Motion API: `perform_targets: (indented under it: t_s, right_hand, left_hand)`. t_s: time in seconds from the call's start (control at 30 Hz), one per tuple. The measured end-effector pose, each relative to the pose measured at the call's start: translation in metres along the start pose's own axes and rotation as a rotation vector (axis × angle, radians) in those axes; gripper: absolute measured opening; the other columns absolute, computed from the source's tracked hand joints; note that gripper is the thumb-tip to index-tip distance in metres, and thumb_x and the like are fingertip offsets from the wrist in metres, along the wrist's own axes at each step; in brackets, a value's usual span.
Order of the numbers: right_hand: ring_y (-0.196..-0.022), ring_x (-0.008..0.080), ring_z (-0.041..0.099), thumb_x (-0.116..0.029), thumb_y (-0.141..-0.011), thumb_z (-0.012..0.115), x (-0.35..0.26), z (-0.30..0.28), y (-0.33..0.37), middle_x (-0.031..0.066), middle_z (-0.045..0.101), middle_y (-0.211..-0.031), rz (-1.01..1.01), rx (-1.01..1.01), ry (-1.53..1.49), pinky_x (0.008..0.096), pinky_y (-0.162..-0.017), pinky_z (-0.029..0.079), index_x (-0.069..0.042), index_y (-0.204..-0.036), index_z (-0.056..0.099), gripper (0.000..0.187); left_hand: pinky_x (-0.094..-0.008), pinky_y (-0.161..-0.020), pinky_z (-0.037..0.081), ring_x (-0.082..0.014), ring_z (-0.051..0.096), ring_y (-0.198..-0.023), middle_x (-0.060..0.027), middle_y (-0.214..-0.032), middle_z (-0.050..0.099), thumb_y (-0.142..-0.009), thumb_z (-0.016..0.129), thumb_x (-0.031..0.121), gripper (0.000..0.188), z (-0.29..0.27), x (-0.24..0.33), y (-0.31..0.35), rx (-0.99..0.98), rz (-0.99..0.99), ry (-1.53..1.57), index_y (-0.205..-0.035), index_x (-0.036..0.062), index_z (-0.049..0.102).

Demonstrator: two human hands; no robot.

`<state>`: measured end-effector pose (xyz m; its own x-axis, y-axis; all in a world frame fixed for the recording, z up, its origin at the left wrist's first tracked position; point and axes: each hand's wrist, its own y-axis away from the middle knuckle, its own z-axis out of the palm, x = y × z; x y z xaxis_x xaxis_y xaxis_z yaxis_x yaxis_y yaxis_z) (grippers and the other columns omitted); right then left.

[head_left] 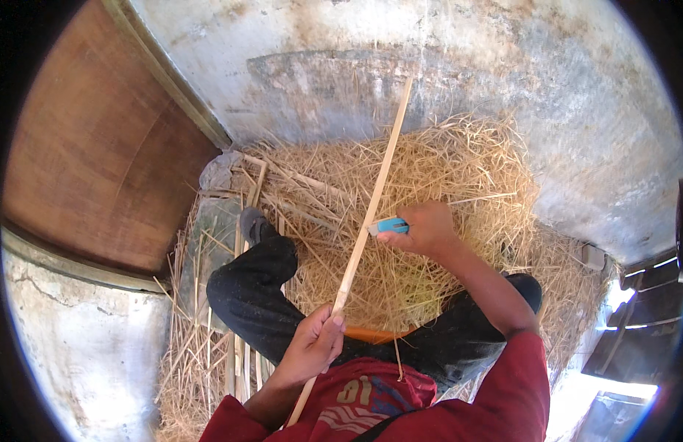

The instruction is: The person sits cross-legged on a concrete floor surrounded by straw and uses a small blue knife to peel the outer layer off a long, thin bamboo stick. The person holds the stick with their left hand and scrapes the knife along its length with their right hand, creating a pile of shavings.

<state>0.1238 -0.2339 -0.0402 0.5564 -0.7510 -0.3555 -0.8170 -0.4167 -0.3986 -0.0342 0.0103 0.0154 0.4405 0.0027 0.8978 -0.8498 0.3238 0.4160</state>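
Observation:
A long pale strip of split bamboo (382, 179) slants from beside my waist up toward the far wall. My left hand (315, 342) is closed around its lower part. In my right hand (427, 230) is a blue utility knife (391, 226), gripped with the thumb along its body. The knife's short blade meets the right edge of the strip near its middle. Part of the knife handle is hidden in my fingers.
A heap of thin straw-like shavings (459, 162) lies in front of me against a stained wall (503, 66). More bamboo strips (242, 361) lie to my left, near a brown wooden door (98, 140). My bent legs (256, 295) flank the work.

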Motion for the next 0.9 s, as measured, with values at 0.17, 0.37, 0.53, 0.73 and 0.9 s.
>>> perform_targets:
  t_s: [0.17,0.37,0.53,0.73,0.9]
  right_hand:
    - [-0.041,0.0264,0.052,-0.071,-0.073,0.055,0.027,0.005,-0.013,0.0081,0.046,-0.044,0.077,0.0,0.1,0.0378,-0.043,0.042,-0.009,-0.059,0.058,0.064]
    - [-0.043,0.0174,0.054,-0.077,-0.077,0.043,0.06,-0.007,-0.021,0.0026,0.053,-0.049,0.206,-0.051,0.237,0.0331,-0.04,0.042,-0.011,-0.071,0.064,0.07]
    - [-0.05,0.0159,0.058,-0.075,-0.083,0.035,0.123,-0.035,-0.039,0.003,0.056,-0.054,0.668,-0.124,0.229,0.0319,-0.043,0.045,-0.009,-0.091,0.069,0.075]
    - [-0.082,0.0384,0.065,-0.073,-0.082,0.037,0.25,-0.038,0.001,0.023,0.066,-0.08,0.872,0.315,0.104,0.0477,-0.075,0.048,0.001,-0.088,0.068,0.08]
    - [-0.06,0.0282,0.06,-0.08,-0.08,0.03,0.171,-0.045,-0.009,0.0131,0.058,-0.061,0.861,0.104,0.091,0.0441,-0.06,0.047,-0.001,-0.065,0.061,0.086]
  left_hand:
    - [-0.0208,-0.033,0.028,-0.0047,0.032,-0.036,0.0014,-0.05,0.04,-0.101,0.038,0.026,0.024,-0.001,-0.003,0.002,-0.012,-0.048,-0.015,-0.089,0.0063,0.043]
    - [-0.0209,-0.034,0.028,-0.0049,0.034,-0.036,0.0009,-0.05,0.041,-0.101,0.037,0.025,0.024,-0.004,-0.018,0.009,-0.089,0.009,-0.033,-0.089,0.0054,0.042]
    - [-0.0197,-0.038,0.029,-0.0031,0.035,-0.041,0.0032,-0.053,0.042,-0.101,0.037,0.022,0.021,0.001,-0.016,0.035,-0.125,-0.154,-0.07,-0.088,0.0059,0.042]
    - [-0.0189,-0.042,0.028,-0.0026,0.035,-0.045,0.0046,-0.055,0.041,-0.099,0.04,0.02,0.018,0.007,-0.015,0.05,-0.197,-0.239,-0.072,-0.089,0.0065,0.045]
    - [-0.019,-0.037,0.027,-0.0029,0.036,-0.041,0.0033,-0.053,0.043,-0.099,0.039,0.019,0.017,-0.023,-0.037,0.052,0.091,-0.227,-0.046,-0.094,0.0056,0.048]
